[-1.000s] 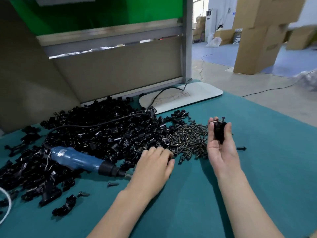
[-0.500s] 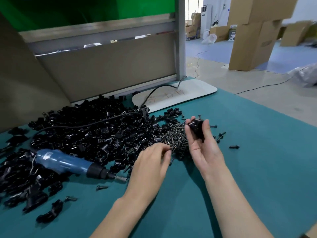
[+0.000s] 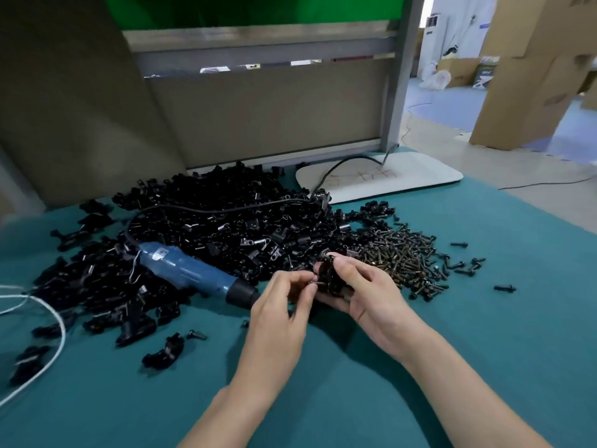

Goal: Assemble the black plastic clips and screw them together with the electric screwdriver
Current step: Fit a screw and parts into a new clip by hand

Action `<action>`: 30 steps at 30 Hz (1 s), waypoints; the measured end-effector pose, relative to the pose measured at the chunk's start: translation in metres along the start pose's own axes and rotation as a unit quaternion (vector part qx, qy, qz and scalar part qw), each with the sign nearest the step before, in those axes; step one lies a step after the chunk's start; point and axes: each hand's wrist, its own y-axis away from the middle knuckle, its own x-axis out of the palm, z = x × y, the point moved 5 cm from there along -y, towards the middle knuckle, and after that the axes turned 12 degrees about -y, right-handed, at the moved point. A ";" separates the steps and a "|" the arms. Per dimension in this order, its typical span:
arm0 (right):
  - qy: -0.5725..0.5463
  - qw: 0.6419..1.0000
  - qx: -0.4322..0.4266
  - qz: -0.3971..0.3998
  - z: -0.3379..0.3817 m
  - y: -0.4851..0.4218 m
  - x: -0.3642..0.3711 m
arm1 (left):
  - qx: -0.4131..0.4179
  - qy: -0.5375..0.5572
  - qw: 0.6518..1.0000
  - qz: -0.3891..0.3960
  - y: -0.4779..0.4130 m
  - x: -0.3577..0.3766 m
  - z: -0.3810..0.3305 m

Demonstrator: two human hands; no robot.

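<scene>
Two bare forearms reach in from the bottom edge over a teal worktop (image 3: 452, 367) and meet near its middle. The left hand (image 3: 281, 305) has its grip narrowed to a pinch, thumb and forefinger closed on a small screw (image 3: 314, 282) held right against the clip. The right hand (image 3: 365, 292) has its grip curled round a black plastic clip (image 3: 329, 276), raised just above the worktop.

Left of the hands, near the front, a stray clip (image 3: 163, 350) lies alone, and a white cord (image 3: 48, 321) loops in from the left edge. Just beyond the left hand a blue screwdriver (image 3: 190, 273) lies flat, its black nose pointing right towards the hands. Its body rests on the clip pile (image 3: 226, 221), a wide black heap filling the left and middle of the worktop. A black cable (image 3: 226, 209) runs across the heap. Touching the heap on its right is the screw pile (image 3: 400, 253), with a stray screw (image 3: 504, 288) well apart further right.

Behind them a white base plate (image 3: 403, 179) carries a grey post, and a beige partition (image 3: 258, 118) stands along the back. Far right, on the floor beyond, stand cardboard boxes (image 3: 529, 76)
</scene>
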 end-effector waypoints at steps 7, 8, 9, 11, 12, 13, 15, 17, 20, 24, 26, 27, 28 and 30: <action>0.040 0.999 0.008 -0.010 -0.004 0.000 0.000 | -0.036 0.030 0.998 0.035 -0.001 0.004 0.009; 0.040 0.999 0.009 -0.010 -0.005 0.000 -0.001 | -0.062 0.050 0.996 0.043 -0.002 0.005 0.013; 0.039 0.999 0.010 -0.010 -0.005 -0.001 -0.001 | -0.079 0.067 0.994 0.046 -0.002 0.006 0.015; 0.034 0.999 0.012 -0.008 -0.005 -0.001 0.000 | -0.088 0.090 0.991 0.040 -0.002 0.005 0.014; 0.031 0.999 0.013 -0.009 -0.005 -0.001 0.000 | -0.084 0.095 0.991 0.038 -0.003 0.005 0.013; 0.027 0.999 0.013 -0.010 -0.005 -0.002 0.000 | -0.078 0.097 0.991 0.039 -0.003 0.005 0.011; 0.021 1.000 0.013 -0.009 -0.004 -0.002 -0.001 | -0.072 0.105 0.991 0.046 -0.003 0.004 0.008; 0.020 1.000 0.013 -0.002 -0.004 -0.002 0.000 | -0.073 0.112 0.990 0.045 -0.003 0.003 0.007; 0.028 1.000 0.011 0.000 -0.003 -0.002 0.000 | -0.090 0.094 0.991 0.031 -0.002 0.002 0.007; 0.037 0.999 0.013 0.001 -0.004 -0.003 -0.003 | -0.078 0.042 0.995 0.041 -0.003 0.003 0.011; 0.041 0.999 0.014 0.000 -0.003 -0.003 -0.004 | -0.063 0.030 0.996 0.046 -0.004 0.005 0.012; 0.040 0.999 0.014 -0.001 -0.003 -0.003 -0.004 | -0.049 0.025 0.997 0.050 -0.004 0.006 0.011; 0.036 0.999 0.014 -0.002 -0.003 -0.003 -0.004 | -0.034 0.023 0.998 0.052 -0.004 0.006 0.010; 0.028 1.000 0.012 -0.003 -0.003 -0.003 -0.004 | -0.018 0.037 0.998 0.046 -0.003 0.005 0.006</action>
